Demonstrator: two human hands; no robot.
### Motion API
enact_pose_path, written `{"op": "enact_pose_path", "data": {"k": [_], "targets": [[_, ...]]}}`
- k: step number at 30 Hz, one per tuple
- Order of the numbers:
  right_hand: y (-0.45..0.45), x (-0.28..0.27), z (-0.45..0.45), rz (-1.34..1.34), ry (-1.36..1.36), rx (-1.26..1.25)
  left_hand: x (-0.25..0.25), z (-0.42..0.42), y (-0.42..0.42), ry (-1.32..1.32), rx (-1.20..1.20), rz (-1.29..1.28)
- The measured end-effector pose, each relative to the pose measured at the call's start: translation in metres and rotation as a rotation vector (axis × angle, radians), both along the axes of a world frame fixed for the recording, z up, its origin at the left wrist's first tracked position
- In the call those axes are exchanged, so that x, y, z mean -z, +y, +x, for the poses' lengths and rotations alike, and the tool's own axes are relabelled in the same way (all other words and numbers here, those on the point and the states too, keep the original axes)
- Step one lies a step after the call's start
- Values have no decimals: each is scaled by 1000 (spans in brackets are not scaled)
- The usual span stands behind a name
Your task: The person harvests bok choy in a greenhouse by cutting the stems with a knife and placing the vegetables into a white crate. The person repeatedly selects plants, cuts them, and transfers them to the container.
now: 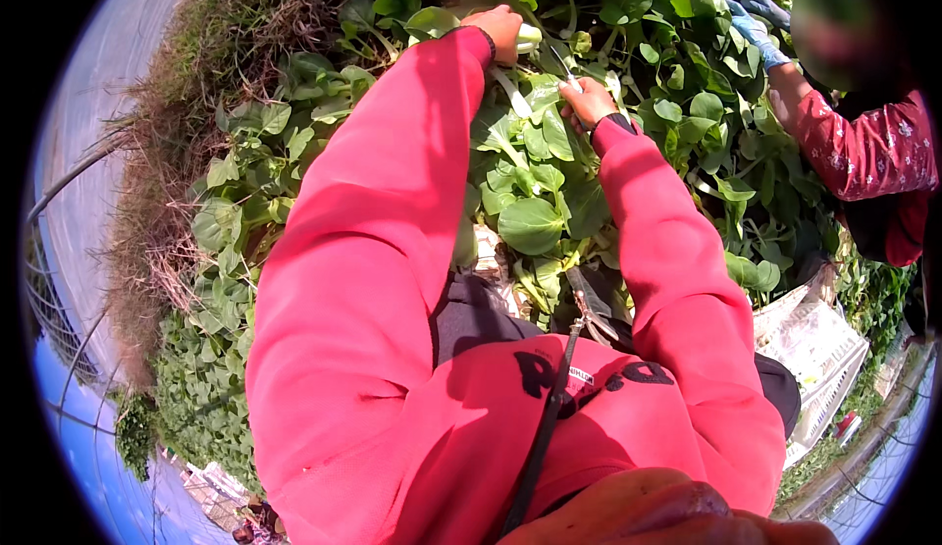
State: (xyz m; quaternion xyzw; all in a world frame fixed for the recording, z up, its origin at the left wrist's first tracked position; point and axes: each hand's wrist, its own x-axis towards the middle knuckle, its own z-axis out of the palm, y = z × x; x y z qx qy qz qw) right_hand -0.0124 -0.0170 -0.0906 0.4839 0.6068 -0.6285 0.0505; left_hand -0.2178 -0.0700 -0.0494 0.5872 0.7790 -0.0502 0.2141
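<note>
At the top of the head view, my left hand grips a leafy green vegetable whose pale, thick stalk base sticks out to the right of the fist. My right hand, a little lower and to the right, is closed around the handle of a small knife. The thin blade slants up and left towards that stalk base, apart from it. Below and between my hands lie leafy greens with white stems and a broad round leaf. My left fingers are mostly hidden behind the back of the hand.
On the right, another person's gloved hands reach into the greens, below a flowered red sleeve. A white plastic crate stands at lower right. Dry grass and plastic sheeting border the left. Dense greens grow ahead.
</note>
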Motion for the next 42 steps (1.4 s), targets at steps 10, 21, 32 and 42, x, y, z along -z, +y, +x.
{"op": "enact_pose_path", "data": {"k": [10,21,32,42], "targets": [[26,95,-7,293,103,-268,17,-20,-13,-156,-4,-23],[9,57,-45,89,85,-304,14,-30,-2,-824,-499,-337],[-7,47,50,-14,516,355,-37,-42,-30,-1319,-213,-170],[13,-110,67,-48,854,499,-102,18,-15,-1674,-10,-38]]}}
